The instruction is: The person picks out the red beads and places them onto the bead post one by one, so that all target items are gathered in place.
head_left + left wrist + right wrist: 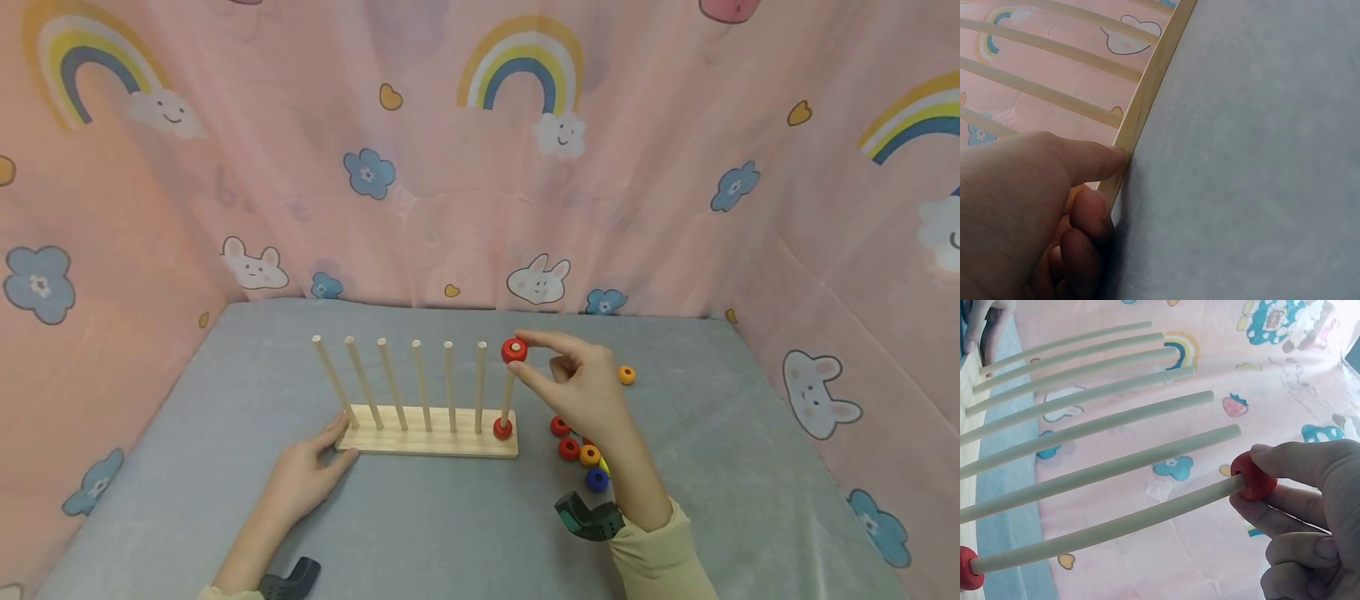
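A pale wooden peg board (435, 444) with a row of several upright pegs lies in front of me. At its left end my left hand (303, 473) pinches the base, thumb (1094, 161) against the front edge. My right hand (592, 392) pinches a red bead (1259, 478) between thumb and forefinger at the top of the rightmost peg (1116, 530). In the head view the peg's tip shows in that bead's hole. Another red bead (502, 432) sits at the foot of the same peg. The other pegs carry no beads.
Right of the board, partly behind my right forearm, lie loose beads: red (564, 454), orange (584, 458), blue (593, 485) and a bit of yellow. One orange bead (622, 380) lies apart, farther back. A pink patterned curtain (450, 225) surrounds the grey tabletop (435, 525).
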Motion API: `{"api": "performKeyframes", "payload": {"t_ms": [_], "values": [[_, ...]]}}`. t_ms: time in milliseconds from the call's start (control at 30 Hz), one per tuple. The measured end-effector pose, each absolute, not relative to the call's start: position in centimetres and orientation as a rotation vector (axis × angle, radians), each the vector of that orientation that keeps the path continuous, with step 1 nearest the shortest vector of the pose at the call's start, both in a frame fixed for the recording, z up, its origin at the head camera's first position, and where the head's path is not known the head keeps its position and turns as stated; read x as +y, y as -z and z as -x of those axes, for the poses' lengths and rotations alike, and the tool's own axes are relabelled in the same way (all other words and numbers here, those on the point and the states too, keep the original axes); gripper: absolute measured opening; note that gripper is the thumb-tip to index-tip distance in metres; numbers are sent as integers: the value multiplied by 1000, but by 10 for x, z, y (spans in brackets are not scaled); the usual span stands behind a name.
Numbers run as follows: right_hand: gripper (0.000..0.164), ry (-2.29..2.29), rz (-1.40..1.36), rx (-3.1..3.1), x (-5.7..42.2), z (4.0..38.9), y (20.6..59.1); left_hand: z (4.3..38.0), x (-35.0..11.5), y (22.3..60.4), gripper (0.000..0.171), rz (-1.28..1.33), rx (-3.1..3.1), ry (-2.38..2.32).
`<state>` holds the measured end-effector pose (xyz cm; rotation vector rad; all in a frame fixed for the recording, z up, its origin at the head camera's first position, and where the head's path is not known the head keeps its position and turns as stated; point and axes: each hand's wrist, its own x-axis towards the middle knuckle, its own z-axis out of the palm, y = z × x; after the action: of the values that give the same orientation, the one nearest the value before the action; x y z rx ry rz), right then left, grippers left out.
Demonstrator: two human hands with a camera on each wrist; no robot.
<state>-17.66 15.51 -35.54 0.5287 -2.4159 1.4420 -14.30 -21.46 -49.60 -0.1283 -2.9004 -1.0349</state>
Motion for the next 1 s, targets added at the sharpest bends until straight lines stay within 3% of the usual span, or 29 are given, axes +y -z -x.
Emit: {"api": "performKeyframes", "payload": {"t_ms": [1000], "values": [[32,-1405,-582,-2320,163,178,355,144,-214,494,62,94,-2943,1071]]}}
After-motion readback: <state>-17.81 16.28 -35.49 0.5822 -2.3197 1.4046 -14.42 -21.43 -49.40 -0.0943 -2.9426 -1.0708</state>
